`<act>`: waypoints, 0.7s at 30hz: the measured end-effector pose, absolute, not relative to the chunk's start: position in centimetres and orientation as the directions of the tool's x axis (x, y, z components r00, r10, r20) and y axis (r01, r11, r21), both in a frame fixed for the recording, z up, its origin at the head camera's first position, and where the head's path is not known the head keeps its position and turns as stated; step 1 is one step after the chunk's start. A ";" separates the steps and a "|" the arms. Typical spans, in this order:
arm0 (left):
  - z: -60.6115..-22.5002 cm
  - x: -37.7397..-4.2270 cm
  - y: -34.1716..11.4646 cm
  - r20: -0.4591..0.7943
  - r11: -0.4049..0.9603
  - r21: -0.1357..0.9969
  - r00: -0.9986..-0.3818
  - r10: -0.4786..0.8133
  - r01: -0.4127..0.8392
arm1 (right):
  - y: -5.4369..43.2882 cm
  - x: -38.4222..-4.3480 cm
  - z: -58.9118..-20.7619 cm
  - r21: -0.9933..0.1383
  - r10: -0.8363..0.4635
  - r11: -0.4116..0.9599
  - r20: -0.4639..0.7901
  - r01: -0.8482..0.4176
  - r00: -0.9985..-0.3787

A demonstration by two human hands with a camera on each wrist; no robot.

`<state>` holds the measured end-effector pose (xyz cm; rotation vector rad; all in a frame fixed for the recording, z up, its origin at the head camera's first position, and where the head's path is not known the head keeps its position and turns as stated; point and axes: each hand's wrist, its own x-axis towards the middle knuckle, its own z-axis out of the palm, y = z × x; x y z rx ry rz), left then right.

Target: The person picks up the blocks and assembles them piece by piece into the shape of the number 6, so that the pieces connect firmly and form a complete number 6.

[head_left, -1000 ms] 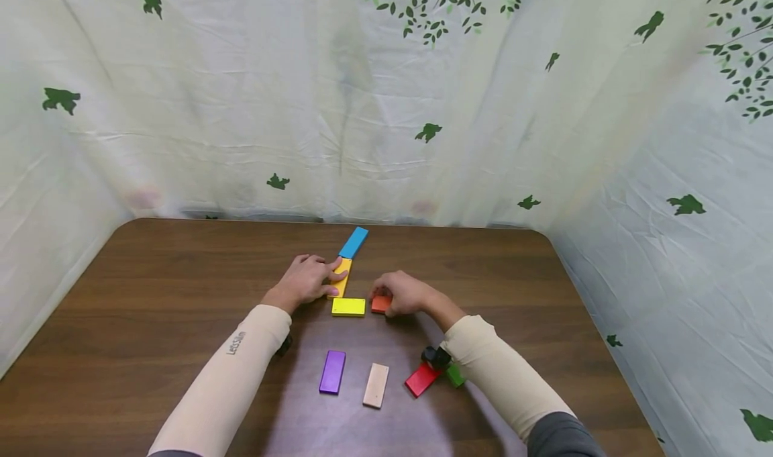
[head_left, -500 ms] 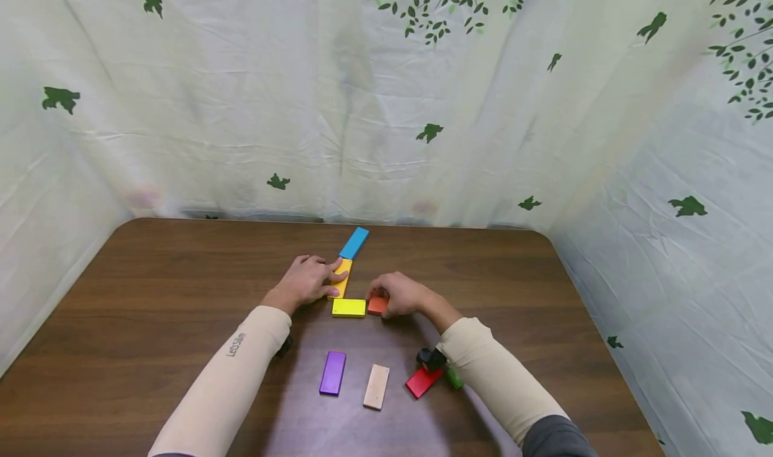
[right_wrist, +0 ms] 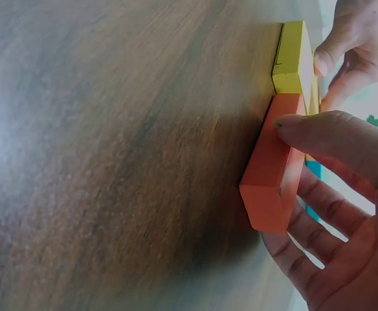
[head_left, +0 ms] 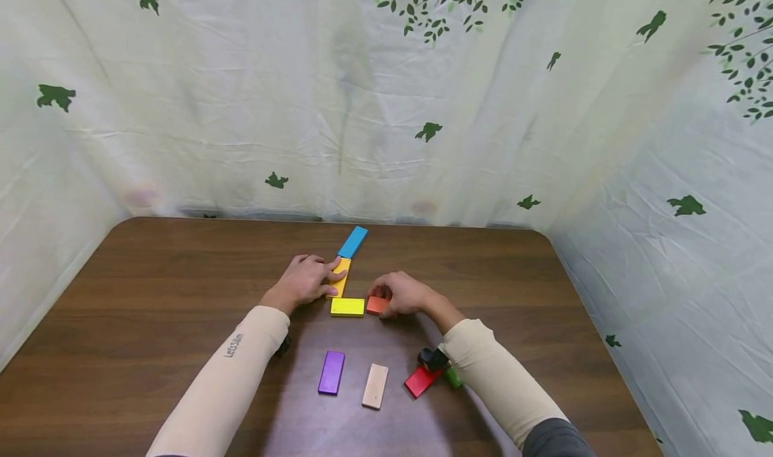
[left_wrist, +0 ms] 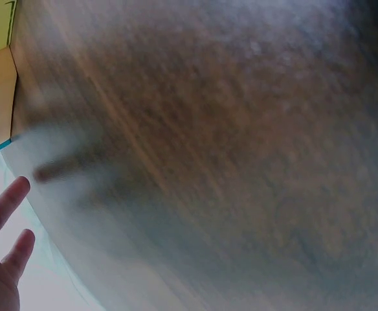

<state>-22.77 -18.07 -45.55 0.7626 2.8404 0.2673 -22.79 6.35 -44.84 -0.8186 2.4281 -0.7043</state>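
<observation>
My right hand (head_left: 401, 294) pinches an orange wooden block (right_wrist: 270, 159) between thumb and fingers, low at the table. Its left end is right at the end of a yellow block (head_left: 347, 307), as the right wrist view also shows. My left hand (head_left: 306, 279) rests its thumb and fingertips on an amber block (head_left: 344, 269), partly covering it. That amber block runs up from the yellow one to a blue block (head_left: 353, 242), making a bent line. In the left wrist view other left fingers (left_wrist: 6, 204) are spread and straight.
Nearer the body lie a purple block (head_left: 331, 373), a plain wood block (head_left: 375, 386) and a red block (head_left: 421, 380). A green block (head_left: 454, 377) is partly hidden under the right wrist. A leaf-patterned cloth (head_left: 374, 175) stands behind the table (head_left: 181, 296).
My right hand has slid the orange block a little left, closing the small gap to the yellow block. The left hand has stayed on the amber block.
</observation>
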 end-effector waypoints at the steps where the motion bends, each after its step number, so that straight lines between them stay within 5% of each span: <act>1: -45.5 -22.8 -18.1 -0.136 0.852 0.220 -0.850 0.508 0.474 | 6.3 -22.8 -44.8 -0.606 -0.653 0.687 -0.273 -0.401 -0.706; 21: -45.4 -22.9 -18.0 -0.133 0.847 0.225 -0.846 0.517 0.482 | 6.2 -23.1 -44.9 -0.593 -0.661 0.682 -0.247 -0.428 -0.709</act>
